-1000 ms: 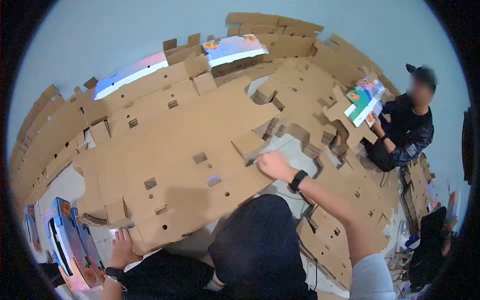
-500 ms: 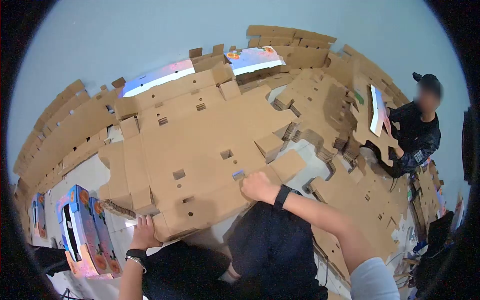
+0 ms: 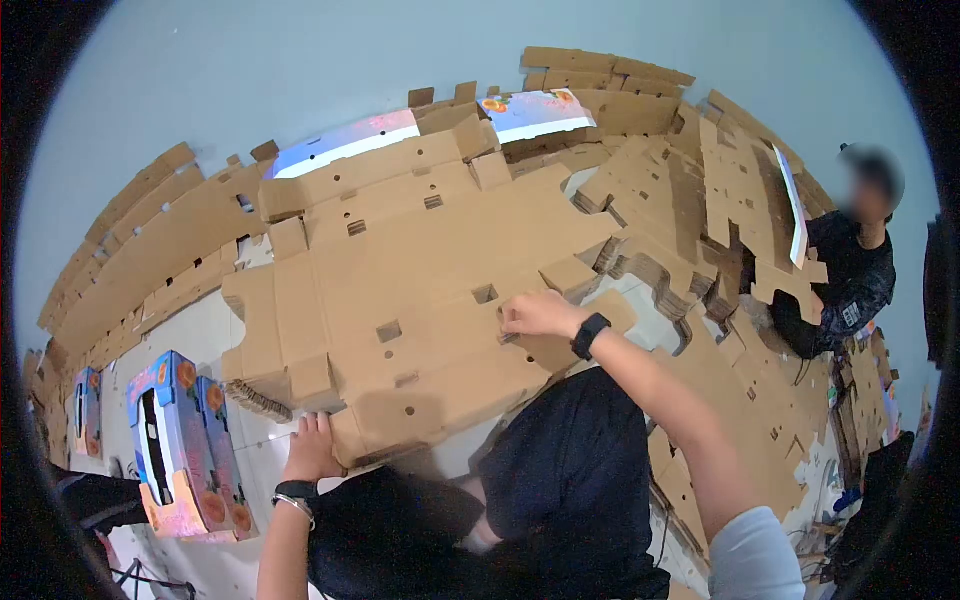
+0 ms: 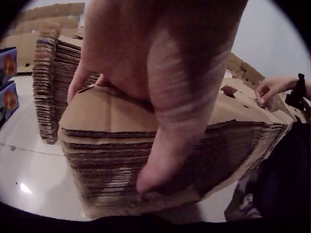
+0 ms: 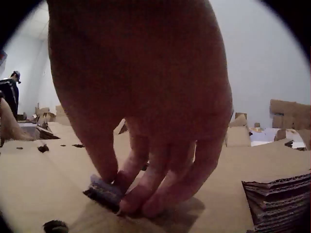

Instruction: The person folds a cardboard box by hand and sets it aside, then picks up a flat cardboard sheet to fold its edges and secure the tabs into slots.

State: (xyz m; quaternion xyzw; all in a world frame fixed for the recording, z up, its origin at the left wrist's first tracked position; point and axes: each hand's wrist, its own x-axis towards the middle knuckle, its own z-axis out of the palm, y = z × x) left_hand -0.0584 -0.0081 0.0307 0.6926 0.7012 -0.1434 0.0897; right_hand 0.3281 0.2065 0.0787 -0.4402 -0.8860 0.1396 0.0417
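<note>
A wide stack of flat brown cardboard box blanks (image 3: 400, 265) lies in front of the person's knees, its top sheet pierced with slots and round holes. At the stack's near left corner is the left hand (image 3: 315, 450). Its thumb presses the layered front edges (image 4: 107, 174) while its fairly straight fingers reach over the adjoining side. Over the near right part of the top sheet, the right hand (image 3: 545, 313) has its fingers bent downward. Between thumb and fingers it pinches a small bluish-grey cardboard piece (image 5: 104, 189) at a slot; a round hole (image 5: 56, 225) shows close by.
Folded boxes printed with orange fruit (image 3: 178, 440) stand on the floor at left. More cardboard stacks (image 3: 745, 400) spread out at right, where another person (image 3: 850, 270) holds up a large sheet (image 3: 745, 190). Cardboard panels (image 3: 170, 215) lean along the wall.
The right hand moved from the stack's right edge to a slot in the top sheet and now pinches a small piece there. The left hand stays at the corner. The other person tilted a sheet upright.
</note>
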